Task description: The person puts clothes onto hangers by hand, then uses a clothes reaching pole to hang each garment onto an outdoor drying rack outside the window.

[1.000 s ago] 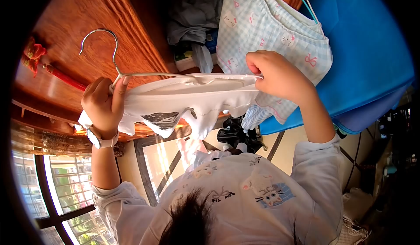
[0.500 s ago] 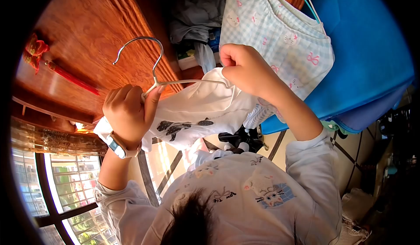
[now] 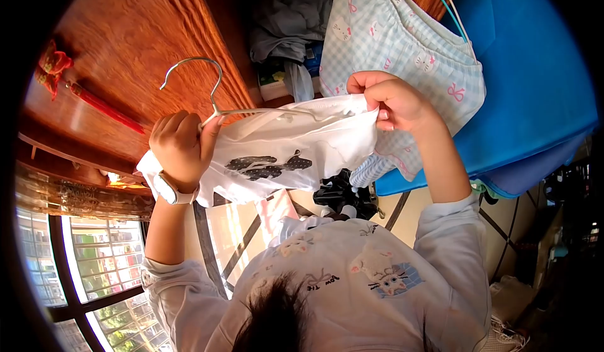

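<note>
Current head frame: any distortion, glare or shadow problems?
Head view: strong fisheye curvature, black corners; head view: dark-framed barred glass window partly blown out, bright patches on the cream tiled floor; head view: crumpled grey fabric bundle in shadow, far right edge nearly black; head view: dark-printed white cloth garment reasonably sharp.

Shows white with black print on the held garment, cream on the hanger bar, blue-and-white checks with pink bows on the hung garment.

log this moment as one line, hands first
left hand: holds hanger | right hand: pinches edge of white garment | nearby: checked garment
</note>
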`<control>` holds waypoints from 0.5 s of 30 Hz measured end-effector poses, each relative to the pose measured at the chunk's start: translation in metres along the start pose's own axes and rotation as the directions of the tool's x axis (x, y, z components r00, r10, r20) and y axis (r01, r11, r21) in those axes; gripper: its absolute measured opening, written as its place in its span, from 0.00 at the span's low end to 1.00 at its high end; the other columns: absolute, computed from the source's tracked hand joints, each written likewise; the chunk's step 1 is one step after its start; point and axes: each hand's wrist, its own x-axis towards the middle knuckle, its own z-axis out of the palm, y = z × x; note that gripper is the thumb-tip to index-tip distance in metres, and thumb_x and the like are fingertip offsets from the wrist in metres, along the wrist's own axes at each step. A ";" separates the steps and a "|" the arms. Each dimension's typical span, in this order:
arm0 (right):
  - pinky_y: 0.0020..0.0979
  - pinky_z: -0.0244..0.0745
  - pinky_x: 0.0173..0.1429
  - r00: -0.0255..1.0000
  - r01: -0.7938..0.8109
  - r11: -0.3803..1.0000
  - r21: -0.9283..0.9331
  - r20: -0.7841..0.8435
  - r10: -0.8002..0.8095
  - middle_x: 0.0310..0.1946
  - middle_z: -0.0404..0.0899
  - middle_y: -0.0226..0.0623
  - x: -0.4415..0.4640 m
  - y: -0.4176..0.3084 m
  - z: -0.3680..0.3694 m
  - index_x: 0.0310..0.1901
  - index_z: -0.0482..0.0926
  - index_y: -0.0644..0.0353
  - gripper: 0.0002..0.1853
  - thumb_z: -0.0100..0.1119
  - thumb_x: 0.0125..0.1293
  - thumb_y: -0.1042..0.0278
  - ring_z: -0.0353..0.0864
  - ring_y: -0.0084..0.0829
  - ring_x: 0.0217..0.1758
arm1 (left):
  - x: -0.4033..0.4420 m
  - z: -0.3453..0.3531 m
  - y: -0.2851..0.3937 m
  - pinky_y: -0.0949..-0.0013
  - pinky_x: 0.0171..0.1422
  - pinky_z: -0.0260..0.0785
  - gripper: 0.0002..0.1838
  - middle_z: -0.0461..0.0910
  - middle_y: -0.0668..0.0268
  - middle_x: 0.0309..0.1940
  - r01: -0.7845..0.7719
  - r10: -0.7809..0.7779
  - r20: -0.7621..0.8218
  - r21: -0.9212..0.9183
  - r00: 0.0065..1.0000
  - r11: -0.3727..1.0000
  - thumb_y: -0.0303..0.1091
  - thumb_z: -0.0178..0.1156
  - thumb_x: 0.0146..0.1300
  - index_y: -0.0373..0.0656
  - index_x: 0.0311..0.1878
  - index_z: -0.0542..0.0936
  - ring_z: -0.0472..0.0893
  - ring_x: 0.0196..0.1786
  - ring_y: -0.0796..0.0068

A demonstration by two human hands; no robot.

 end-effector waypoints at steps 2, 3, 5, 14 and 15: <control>0.19 0.56 0.10 0.975 0.171 0.985 0.011 -0.147 -0.168 0.17 0.63 0.28 0.007 0.004 0.014 0.30 0.66 0.64 0.08 0.43 0.44 0.79 0.58 0.13 0.12 | 0.002 0.002 0.004 0.65 0.20 0.53 0.20 0.62 0.64 0.10 -0.010 -0.003 -0.050 -0.245 0.999 0.969 0.39 0.63 0.51 0.41 0.13 0.66 0.63 0.15 0.63; 0.18 0.56 0.12 0.959 0.201 0.977 -0.065 -0.190 -0.210 0.18 0.64 0.27 0.009 0.004 0.018 0.31 0.67 0.63 0.05 0.47 0.49 0.76 0.60 0.13 0.13 | 0.003 0.000 0.007 0.64 0.20 0.52 0.19 0.61 0.62 0.10 0.041 -0.043 -0.001 -0.282 0.999 0.959 0.37 0.63 0.51 0.40 0.13 0.67 0.62 0.14 0.62; 0.18 0.58 0.16 0.935 0.241 0.934 -0.266 -0.193 -0.296 0.19 0.66 0.27 0.011 0.005 0.025 0.31 0.68 0.63 0.06 0.50 0.51 0.73 0.61 0.13 0.15 | 0.004 0.002 0.011 0.65 0.19 0.51 0.20 0.61 0.62 0.10 0.084 -0.078 0.034 -0.301 0.996 0.950 0.37 0.63 0.51 0.39 0.13 0.66 0.61 0.14 0.62; 0.32 0.61 0.26 0.678 0.362 0.084 -0.929 0.200 -0.707 0.19 0.68 0.37 0.013 0.033 0.039 0.25 0.71 0.63 0.11 0.57 0.56 0.65 0.65 0.34 0.19 | 0.003 -0.007 0.006 0.67 0.17 0.48 0.21 0.59 0.59 0.10 0.321 -0.262 0.191 -0.429 0.946 0.845 0.37 0.62 0.53 0.36 0.12 0.66 0.59 0.12 0.68; 0.34 0.58 0.22 0.589 0.410 0.007 -0.912 0.260 -0.765 0.16 0.64 0.39 0.010 0.031 0.043 0.20 0.70 0.65 0.11 0.57 0.56 0.69 0.64 0.37 0.17 | -0.001 -0.007 -0.004 0.67 0.18 0.49 0.21 0.60 0.59 0.10 0.248 -0.206 0.137 -0.492 0.969 0.835 0.37 0.61 0.54 0.36 0.13 0.67 0.60 0.13 0.68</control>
